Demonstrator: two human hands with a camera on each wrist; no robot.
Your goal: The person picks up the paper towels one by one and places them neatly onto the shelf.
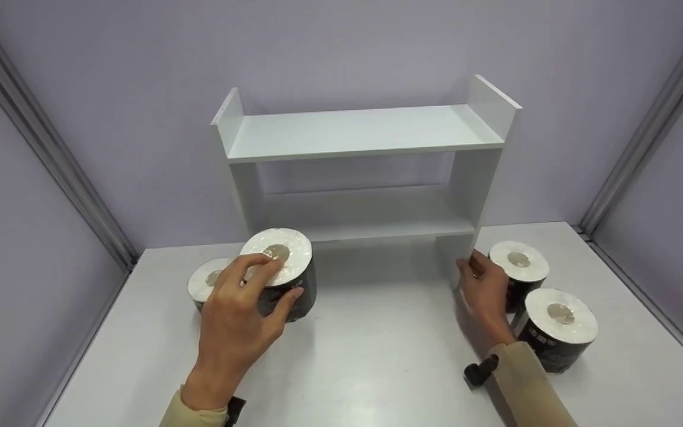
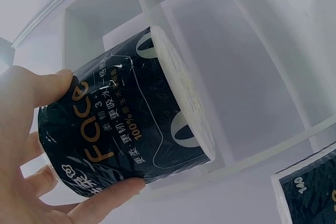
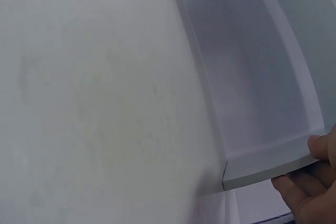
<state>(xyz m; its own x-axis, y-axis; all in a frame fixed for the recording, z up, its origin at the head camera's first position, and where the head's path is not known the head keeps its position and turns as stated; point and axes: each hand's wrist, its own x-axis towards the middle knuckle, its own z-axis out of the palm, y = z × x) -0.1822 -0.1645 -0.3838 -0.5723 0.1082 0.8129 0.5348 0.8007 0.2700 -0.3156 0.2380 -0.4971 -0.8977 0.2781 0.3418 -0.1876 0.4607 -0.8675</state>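
On white table (image 1: 110,367): one shelf (image 1: 365,130), one roll (image 1: 201,283) left, two rolls (image 1: 567,329) right. Fourth roll (image 1: 303,296) before shelf's left end, left hand (image 1: 236,320) gripping, fingers over top; right hand (image 1: 487,292) pinching right panel (image 1: 473,184).

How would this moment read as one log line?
left hand: holds roll | right hand: grips right side of shelf | on table: left-side roll, two right-side rolls
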